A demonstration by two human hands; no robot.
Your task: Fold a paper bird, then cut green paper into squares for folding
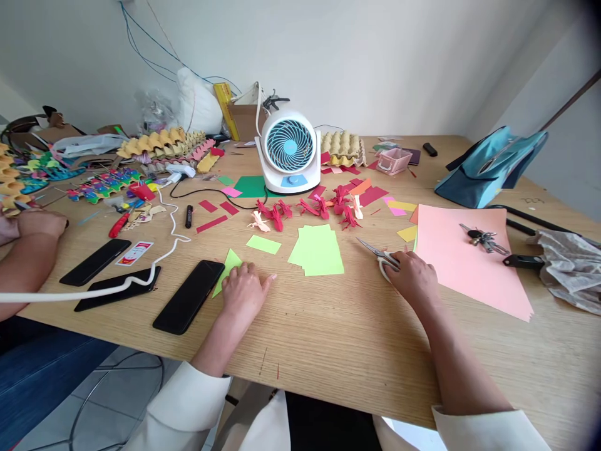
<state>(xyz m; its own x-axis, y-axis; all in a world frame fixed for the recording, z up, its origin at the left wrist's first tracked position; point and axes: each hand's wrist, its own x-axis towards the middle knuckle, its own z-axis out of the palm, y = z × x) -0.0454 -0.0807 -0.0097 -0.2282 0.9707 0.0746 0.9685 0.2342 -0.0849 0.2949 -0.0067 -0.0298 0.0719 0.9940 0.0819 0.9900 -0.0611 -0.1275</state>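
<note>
My left hand (pixel 246 291) lies palm down on the table, thumb spread, its fingertips over a triangular piece of light green paper (pixel 231 263). My right hand (pixel 416 275) is closed on the handles of a pair of scissors (pixel 382 255), whose blades point away to the left and look slightly parted. Between the hands sits a small overlapping stack of light green paper sheets (pixel 319 250). A light green paper strip (pixel 263 244) rests just beyond my left hand. Further back stand several folded red paper figures (pixel 322 207), with a few pale pink ones among them.
A white fan (pixel 290 150) stands at the back. A black phone (pixel 188 297) lies left of my left hand. To the right are pink paper (pixel 464 250) with keys (pixel 483 239) on it and a blue bag (pixel 491 166). Another person's hand (pixel 42 223) rests at far left.
</note>
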